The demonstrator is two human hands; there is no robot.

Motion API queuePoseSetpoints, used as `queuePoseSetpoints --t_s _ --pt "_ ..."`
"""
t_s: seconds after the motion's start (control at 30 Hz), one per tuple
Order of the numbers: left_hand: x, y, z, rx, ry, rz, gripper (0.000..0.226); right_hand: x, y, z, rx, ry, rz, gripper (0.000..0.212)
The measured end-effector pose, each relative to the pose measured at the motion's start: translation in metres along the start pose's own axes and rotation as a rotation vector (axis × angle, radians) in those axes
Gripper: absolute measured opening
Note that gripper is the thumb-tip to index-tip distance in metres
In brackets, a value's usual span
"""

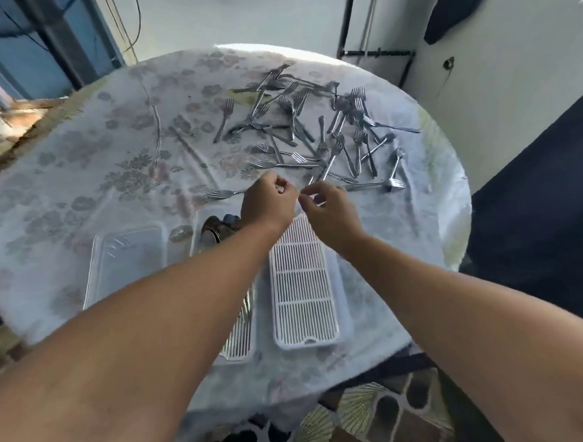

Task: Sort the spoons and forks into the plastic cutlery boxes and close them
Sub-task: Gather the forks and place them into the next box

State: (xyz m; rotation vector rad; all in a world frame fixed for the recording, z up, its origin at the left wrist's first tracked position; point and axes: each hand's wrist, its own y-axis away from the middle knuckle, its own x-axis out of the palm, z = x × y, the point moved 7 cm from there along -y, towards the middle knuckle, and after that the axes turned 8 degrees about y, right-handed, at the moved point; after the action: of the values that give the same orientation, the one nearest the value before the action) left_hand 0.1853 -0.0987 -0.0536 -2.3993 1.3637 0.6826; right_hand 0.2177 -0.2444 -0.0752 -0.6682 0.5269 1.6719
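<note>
1. Steel forks [315,130] lie scattered, many crossing, from 12 to 2 o'clock on a round floral-clothed table [76,186].
2. Two white slatted boxes sit near centre: one [302,288] bare, one [237,333] under the left forearm, spoons [217,227] at its far end.
3. Left hand [268,203], fingers curled tight; contents unclear.
4. Right hand [326,206], fingers curled, pinches a thin steel handle [316,198].

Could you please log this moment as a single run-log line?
left hand: curled, contents unclear | right hand: pinching fork | fork pile: unsorted on table | slatted box: empty
</note>
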Motion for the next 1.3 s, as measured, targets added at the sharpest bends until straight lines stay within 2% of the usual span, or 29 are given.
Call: queuePoseSetpoints --t_s 0.17,0.33,0.57,0.73,0.87,1.1,1.3 --pt "0.024 0.000 -0.018 -0.007 0.016 -0.013 0.015 -0.021 -0.020 -0.018 0.037 -0.096 0.016 0.022" --pt "0.039 -0.037 -0.042 0.027 0.038 -0.027 0.014 -0.040 -0.055 -0.019 0.053 -0.215 -0.006 0.015" --pt "0.073 -0.077 -0.063 0.030 0.044 -0.013 0.015 -0.063 -0.108 -0.034 0.075 -0.191 -0.058 0.017" --pt "0.110 -0.091 -0.064 -0.045 0.015 0.012 0.013 -0.063 -0.143 -0.068 0.071 -0.134 0.022 0.013" --pt "0.129 -0.109 -0.066 -0.122 0.001 -0.090 0.012 -0.060 -0.184 -0.088 0.028 -0.119 0.102 0.016" --pt "0.154 -0.142 -0.088 -0.208 -0.013 -0.202 0.012 -0.077 -0.248 -0.086 -0.081 -0.104 0.208 0.011" --pt "0.154 -0.168 -0.086 -0.232 -0.050 -0.210 0.012 -0.074 -0.273 -0.077 -0.088 -0.127 0.246 0.011"
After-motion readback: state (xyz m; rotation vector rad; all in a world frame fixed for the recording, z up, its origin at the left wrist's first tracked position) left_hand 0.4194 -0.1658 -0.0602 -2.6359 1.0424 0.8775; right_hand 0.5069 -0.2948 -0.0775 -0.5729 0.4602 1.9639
